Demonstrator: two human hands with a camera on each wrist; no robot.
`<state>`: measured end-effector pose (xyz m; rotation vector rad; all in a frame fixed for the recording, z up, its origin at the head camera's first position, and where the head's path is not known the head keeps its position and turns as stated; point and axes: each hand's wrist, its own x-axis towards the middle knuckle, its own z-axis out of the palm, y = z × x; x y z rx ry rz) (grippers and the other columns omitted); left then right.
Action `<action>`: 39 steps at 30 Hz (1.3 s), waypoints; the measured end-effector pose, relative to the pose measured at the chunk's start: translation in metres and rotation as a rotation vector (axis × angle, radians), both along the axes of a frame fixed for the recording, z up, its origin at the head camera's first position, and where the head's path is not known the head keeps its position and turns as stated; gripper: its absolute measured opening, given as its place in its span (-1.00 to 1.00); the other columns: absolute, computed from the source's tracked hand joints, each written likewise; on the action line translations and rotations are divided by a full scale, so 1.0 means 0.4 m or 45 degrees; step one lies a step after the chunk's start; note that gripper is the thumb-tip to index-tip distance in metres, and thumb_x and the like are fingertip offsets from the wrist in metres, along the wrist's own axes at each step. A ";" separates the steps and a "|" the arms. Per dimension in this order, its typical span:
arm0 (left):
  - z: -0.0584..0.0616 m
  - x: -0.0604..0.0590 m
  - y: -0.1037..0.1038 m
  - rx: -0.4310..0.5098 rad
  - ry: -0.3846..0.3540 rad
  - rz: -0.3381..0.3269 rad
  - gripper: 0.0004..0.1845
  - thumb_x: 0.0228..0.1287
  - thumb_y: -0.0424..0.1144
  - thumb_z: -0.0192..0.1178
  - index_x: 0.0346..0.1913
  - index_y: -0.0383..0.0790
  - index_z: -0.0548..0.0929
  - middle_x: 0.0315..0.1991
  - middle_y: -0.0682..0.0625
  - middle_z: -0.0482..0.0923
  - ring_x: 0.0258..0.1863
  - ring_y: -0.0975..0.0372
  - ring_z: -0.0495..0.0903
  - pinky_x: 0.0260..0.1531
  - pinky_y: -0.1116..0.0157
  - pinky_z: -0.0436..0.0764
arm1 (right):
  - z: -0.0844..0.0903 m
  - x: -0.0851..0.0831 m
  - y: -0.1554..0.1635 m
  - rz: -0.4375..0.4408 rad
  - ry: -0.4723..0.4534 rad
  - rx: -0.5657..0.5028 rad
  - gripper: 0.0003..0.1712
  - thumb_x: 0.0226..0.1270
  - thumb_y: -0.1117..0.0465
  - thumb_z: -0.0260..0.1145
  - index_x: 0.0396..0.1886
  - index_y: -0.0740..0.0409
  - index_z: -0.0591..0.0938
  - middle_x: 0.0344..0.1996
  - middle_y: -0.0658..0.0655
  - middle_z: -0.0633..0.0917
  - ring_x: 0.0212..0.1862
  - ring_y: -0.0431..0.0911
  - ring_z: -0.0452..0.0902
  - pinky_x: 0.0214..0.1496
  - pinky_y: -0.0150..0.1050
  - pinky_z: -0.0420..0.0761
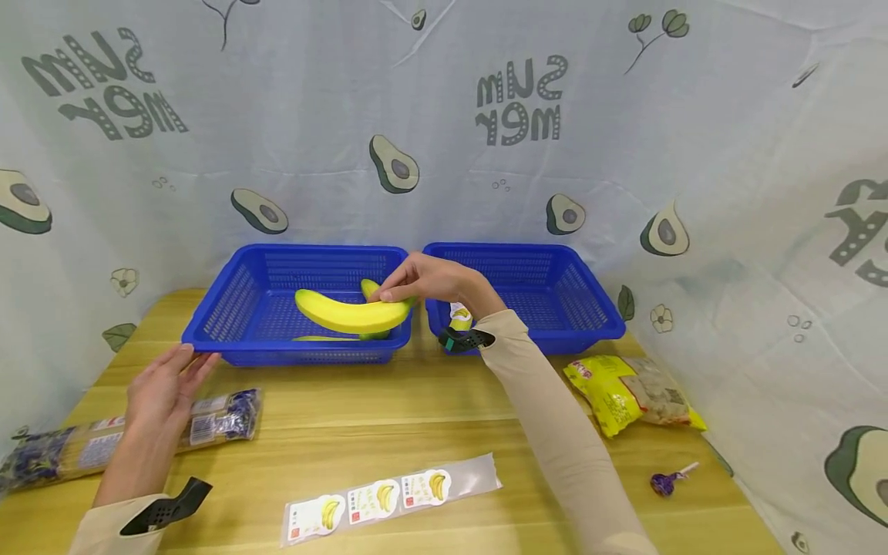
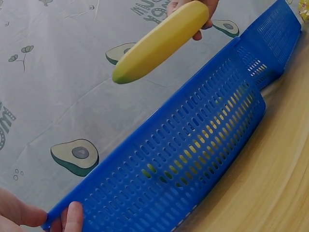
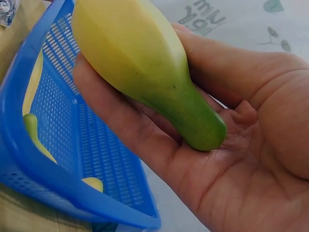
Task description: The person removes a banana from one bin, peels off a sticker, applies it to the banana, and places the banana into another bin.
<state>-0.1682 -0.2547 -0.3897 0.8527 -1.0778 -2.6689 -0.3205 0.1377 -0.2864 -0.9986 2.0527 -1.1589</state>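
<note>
- The right hand (image 1: pixel 435 277), near the centre of the head view, holds a banana (image 1: pixel 350 314) by one end; its thumb and fingers are closed about that end, and the right wrist view shows the green tip lying against the palm.
- That banana hangs over the left basket (image 1: pixel 312 357), left of centre, with its free end pointing left; the left wrist view shows it above the rim.
- The left hand (image 1: pixel 159 385), at the left of the frame, grips the basket's near corner, thumb and fingers drawn narrow about the rim.
- Other bananas (image 1: pixel 369 288) lie inside this basket. The right basket (image 1: pixel 586 301) stands right of centre, a yellow item with a banana label (image 1: pixel 461 319) at its near left corner, partly hidden by the wrist.
- Held at one end only, the banana could swing down or twist free if the hold loosens; a low pass might knock its free end against the rim or the bananas below.
- A hard pull by the left hand could tip or drag the basket.
- The right sleeve (image 1: pixel 555 420) reaches past the label strip (image 1: pixel 388 499) at lower centre; a careless sweep might shift it.
</note>
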 end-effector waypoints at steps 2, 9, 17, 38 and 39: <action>0.000 0.001 -0.001 0.004 0.003 -0.001 -0.37 0.51 -0.32 0.34 0.55 0.03 0.42 -0.11 0.08 0.70 -0.24 0.22 0.81 0.10 0.27 0.75 | -0.002 0.009 0.014 0.017 0.017 -0.017 -0.71 0.66 0.30 0.29 0.21 0.29 0.77 -0.05 0.13 0.86 -0.24 -0.15 0.59 -0.19 -0.31 0.53; -0.002 0.000 -0.011 0.070 0.015 0.013 -0.67 0.52 -0.38 0.32 0.21 0.00 0.62 -0.14 0.06 0.73 -0.21 0.20 0.82 0.09 0.26 0.76 | -0.016 0.039 0.061 0.037 0.006 -0.048 -0.73 0.65 0.34 0.29 0.17 0.30 0.79 -0.03 0.16 0.86 -0.11 -0.09 0.76 -0.04 -0.30 0.75; -0.011 0.007 -0.018 0.091 0.067 -0.013 -0.76 0.51 -0.37 0.32 0.11 -0.04 0.66 -0.23 -0.01 0.78 -0.20 0.18 0.83 0.03 0.25 0.79 | -0.042 0.075 0.119 0.137 -0.001 -0.120 -0.73 0.64 0.40 0.26 0.17 0.41 0.75 0.07 0.24 0.83 -0.08 -0.04 0.79 -0.06 -0.28 0.77; -0.020 0.018 -0.028 0.189 0.197 -0.112 -0.86 0.58 -0.40 0.22 0.04 -0.13 0.68 -0.17 -0.07 0.79 -0.15 0.15 0.83 0.05 0.22 0.79 | -0.157 0.165 0.250 0.258 -0.017 -0.217 -0.72 0.62 0.40 0.28 0.16 0.46 0.74 0.04 0.26 0.83 -0.15 -0.21 0.72 -0.10 -0.38 0.72; -0.020 0.018 -0.028 0.182 0.207 -0.121 -0.87 0.58 -0.40 0.22 0.03 -0.14 0.68 -0.17 -0.08 0.78 -0.15 0.14 0.82 0.03 0.22 0.80 | -0.166 0.168 0.256 0.261 -0.025 -0.227 -0.72 0.62 0.40 0.28 0.16 0.48 0.74 0.04 0.28 0.83 -0.14 -0.21 0.73 -0.10 -0.38 0.72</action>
